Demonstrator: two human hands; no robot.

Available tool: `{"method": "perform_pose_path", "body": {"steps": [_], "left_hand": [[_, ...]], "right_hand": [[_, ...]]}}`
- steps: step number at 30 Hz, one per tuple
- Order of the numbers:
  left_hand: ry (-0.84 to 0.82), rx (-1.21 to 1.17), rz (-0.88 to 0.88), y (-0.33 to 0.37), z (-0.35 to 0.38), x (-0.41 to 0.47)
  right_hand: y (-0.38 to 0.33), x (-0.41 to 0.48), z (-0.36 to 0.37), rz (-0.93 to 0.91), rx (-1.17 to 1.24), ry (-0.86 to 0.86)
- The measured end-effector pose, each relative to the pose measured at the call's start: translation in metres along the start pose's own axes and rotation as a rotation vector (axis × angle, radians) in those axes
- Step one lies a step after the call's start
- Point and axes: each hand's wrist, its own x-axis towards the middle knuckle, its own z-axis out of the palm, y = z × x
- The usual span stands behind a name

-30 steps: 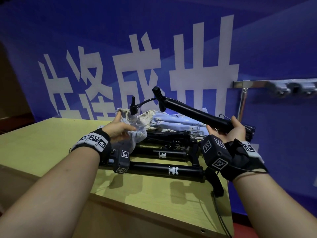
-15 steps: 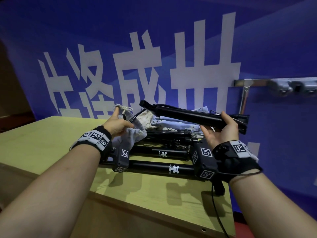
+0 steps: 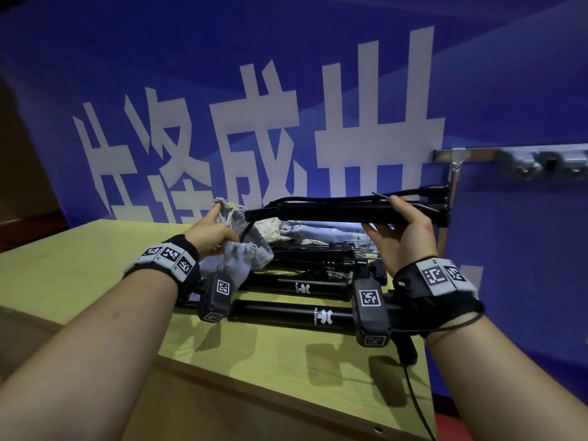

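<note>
Hands (image 3: 403, 237) grip smooth black pole (image 3: 334, 213), crumpled cloth pouch (image 3: 245, 259).

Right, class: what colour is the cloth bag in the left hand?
The bag is plain pale grey, seen best in the head view.

Matt black metal pole (image 3: 337, 214), soft grey cloth pouch (image 3: 241, 259), smooth pale wooden table (image 3: 79, 259).

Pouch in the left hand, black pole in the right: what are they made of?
The pouch looks like woven cotton or linen, pale grey and matte. It creases softly and gathers at a corded neck. The black pole is a rigid tube with a smooth satin black finish, probably coated metal or plastic. The sheen alone does not settle which.
</note>
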Motion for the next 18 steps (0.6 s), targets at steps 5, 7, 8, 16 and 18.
{"method": "perform_pose_path", "body": {"steps": [5, 7, 8, 16, 18], "left_hand": [[-0.046, 0.043, -0.044, -0.003, -0.006, -0.001], [-0.038, 0.068, -0.035, -0.002, -0.010, 0.000], [-0.033, 0.066, -0.030, 0.000, -0.012, 0.000], [-0.094, -0.078, 0.006, 0.013, -0.005, -0.006], [-0.101, -0.101, -0.004, 0.013, -0.005, -0.004]], "right_hand": [[-0.003, 0.000, 0.004, -0.035, -0.050, -0.056], [-0.004, -0.001, 0.006, -0.063, -0.088, -0.073], [-0.004, -0.001, 0.008, -0.081, -0.100, -0.089], [0.004, -0.025, 0.031, -0.158, -0.233, -0.294], [0.003, -0.033, 0.036, -0.162, -0.259, -0.364]]}}
